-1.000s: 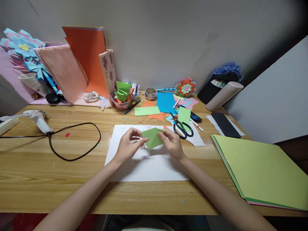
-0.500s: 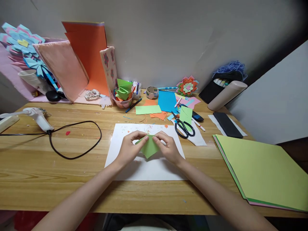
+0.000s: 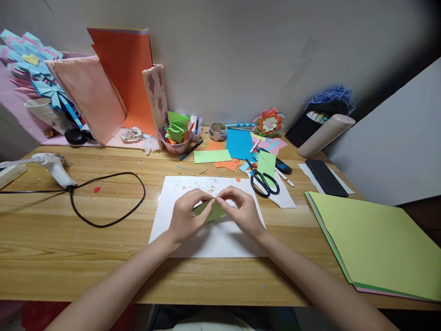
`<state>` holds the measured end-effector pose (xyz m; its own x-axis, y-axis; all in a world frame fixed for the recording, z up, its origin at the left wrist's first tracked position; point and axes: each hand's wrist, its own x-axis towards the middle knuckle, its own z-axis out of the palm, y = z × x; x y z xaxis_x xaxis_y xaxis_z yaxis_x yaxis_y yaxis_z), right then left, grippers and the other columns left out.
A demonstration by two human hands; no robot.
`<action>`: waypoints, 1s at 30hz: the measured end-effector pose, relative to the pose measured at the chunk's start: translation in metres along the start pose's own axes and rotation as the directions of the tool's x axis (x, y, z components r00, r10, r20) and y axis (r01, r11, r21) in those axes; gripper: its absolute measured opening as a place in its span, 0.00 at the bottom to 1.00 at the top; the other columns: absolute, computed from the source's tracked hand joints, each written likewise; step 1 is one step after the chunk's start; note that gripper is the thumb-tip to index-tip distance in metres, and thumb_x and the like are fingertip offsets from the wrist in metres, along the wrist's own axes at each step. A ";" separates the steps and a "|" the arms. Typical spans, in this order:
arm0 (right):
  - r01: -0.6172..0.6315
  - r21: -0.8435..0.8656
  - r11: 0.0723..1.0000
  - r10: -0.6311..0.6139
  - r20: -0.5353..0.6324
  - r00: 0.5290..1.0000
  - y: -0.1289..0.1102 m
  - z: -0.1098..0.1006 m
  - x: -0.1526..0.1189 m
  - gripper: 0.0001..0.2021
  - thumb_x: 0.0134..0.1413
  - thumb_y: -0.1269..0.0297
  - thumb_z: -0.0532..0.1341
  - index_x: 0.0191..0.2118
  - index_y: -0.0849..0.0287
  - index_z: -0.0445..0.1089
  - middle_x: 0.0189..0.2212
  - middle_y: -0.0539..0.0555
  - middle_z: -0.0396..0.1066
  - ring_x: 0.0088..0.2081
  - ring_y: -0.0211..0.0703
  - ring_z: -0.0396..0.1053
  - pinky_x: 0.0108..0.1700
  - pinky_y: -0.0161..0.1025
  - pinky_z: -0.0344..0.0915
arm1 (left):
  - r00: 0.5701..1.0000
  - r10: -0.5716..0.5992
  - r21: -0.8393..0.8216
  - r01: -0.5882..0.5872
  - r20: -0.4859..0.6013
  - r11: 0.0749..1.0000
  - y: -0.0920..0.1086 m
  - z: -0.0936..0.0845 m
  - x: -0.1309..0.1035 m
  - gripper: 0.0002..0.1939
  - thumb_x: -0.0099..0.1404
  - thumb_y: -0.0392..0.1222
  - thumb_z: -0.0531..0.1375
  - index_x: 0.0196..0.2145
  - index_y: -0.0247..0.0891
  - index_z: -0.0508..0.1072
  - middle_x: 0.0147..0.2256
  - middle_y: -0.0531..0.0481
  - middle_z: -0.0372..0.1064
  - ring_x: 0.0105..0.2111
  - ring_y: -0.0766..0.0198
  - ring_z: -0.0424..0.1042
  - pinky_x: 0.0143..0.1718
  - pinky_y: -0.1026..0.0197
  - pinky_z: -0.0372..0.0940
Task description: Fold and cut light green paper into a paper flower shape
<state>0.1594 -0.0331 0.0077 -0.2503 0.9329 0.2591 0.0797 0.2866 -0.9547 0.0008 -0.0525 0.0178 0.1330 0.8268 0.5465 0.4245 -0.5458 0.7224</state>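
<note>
A small piece of green paper (image 3: 214, 212) is held above a white sheet (image 3: 220, 243) that lies on the desk. My left hand (image 3: 190, 212) pinches its upper edge from the left, thumb against forefinger. From the right, my right hand (image 3: 239, 209) pinches the same edge, its fingertips meeting those of my left hand. Parts of the green paper are hidden behind the fingers. Tiny paper scraps and coloured marks dot the top of the white sheet.
Black-handled scissors (image 3: 263, 181) lie right of the white sheet. A glue gun (image 3: 55, 170) with a looped black cable (image 3: 103, 225) is at the left. Large coloured sheets (image 3: 375, 243) lie at the right. Behind stand a tape roll (image 3: 217, 132) and a pink holder (image 3: 89, 96).
Both hands have drawn together at the middle of the green paper's top edge. The paper has tilted and shows less of its face; its lower point no longer hangs down as far.
</note>
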 end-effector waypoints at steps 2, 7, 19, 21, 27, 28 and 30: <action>-0.024 0.031 0.999 0.024 0.001 1.000 -0.001 0.001 -0.001 0.02 0.50 0.68 0.61 0.30 0.59 0.68 0.27 0.51 0.68 0.32 0.38 0.65 0.37 0.37 0.63 | 0.996 0.088 0.051 -0.087 -0.024 0.995 -0.001 0.002 -0.002 0.04 0.57 0.31 0.58 0.30 0.37 0.71 0.26 0.51 0.70 0.27 0.67 0.67 0.31 0.63 0.61; -0.028 0.058 0.998 0.030 -0.034 0.999 -0.001 0.003 -0.003 0.07 0.49 0.70 0.62 0.23 0.59 0.64 0.22 0.48 0.63 0.27 0.36 0.61 0.32 0.34 0.60 | 0.986 0.165 0.134 -0.160 -0.029 0.978 -0.001 0.005 -0.004 0.04 0.56 0.31 0.58 0.29 0.37 0.71 0.24 0.51 0.69 0.25 0.66 0.66 0.28 0.63 0.60; -0.103 0.214 0.971 0.090 0.071 0.993 0.014 0.001 0.005 0.05 0.48 0.64 0.63 0.29 0.59 0.69 0.27 0.50 0.68 0.31 0.38 0.67 0.35 0.36 0.64 | 0.984 -0.174 -0.091 0.170 -0.028 0.981 0.000 -0.001 0.001 0.04 0.58 0.36 0.59 0.26 0.36 0.69 0.25 0.51 0.68 0.27 0.67 0.66 0.31 0.64 0.62; -0.054 0.188 0.981 0.043 0.061 0.997 0.013 0.000 0.004 0.04 0.49 0.64 0.63 0.30 0.58 0.69 0.27 0.50 0.68 0.31 0.38 0.67 0.35 0.36 0.64 | 0.982 -0.190 -0.106 0.189 0.000 0.976 0.000 -0.001 0.002 0.04 0.58 0.36 0.59 0.26 0.36 0.69 0.26 0.52 0.68 0.28 0.67 0.67 0.32 0.64 0.62; 0.106 -0.065 0.992 -0.104 0.036 0.994 0.006 0.000 0.002 0.03 0.51 0.68 0.60 0.28 0.58 0.67 0.25 0.50 0.65 0.29 0.38 0.64 0.33 0.37 0.62 | 0.963 -0.265 -0.125 0.268 0.037 0.955 -0.003 0.002 0.001 0.02 0.57 0.37 0.59 0.28 0.37 0.69 0.28 0.52 0.69 0.29 0.67 0.68 0.33 0.65 0.63; 0.128 -0.102 0.987 -0.125 0.031 0.992 0.005 0.001 0.002 0.03 0.51 0.69 0.60 0.27 0.59 0.66 0.25 0.50 0.65 0.29 0.38 0.63 0.33 0.37 0.61 | 0.960 -0.279 -0.126 0.281 0.034 0.951 -0.003 0.002 0.000 0.03 0.57 0.38 0.59 0.28 0.37 0.70 0.28 0.52 0.69 0.30 0.67 0.68 0.34 0.65 0.63; 0.157 -0.150 0.976 -0.156 0.021 0.988 0.002 0.002 0.003 0.03 0.51 0.70 0.59 0.27 0.59 0.66 0.25 0.50 0.65 0.29 0.38 0.63 0.32 0.37 0.61 | 0.953 -0.302 -0.123 0.302 0.025 0.945 -0.004 0.003 0.001 0.03 0.57 0.38 0.59 0.28 0.37 0.70 0.28 0.52 0.70 0.30 0.67 0.69 0.34 0.65 0.64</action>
<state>0.1569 -0.0305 0.0059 -0.2795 0.8721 0.4015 0.1831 0.4590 -0.8694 0.0020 -0.0494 0.0143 0.0214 0.9561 0.2922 0.3315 -0.2825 0.9002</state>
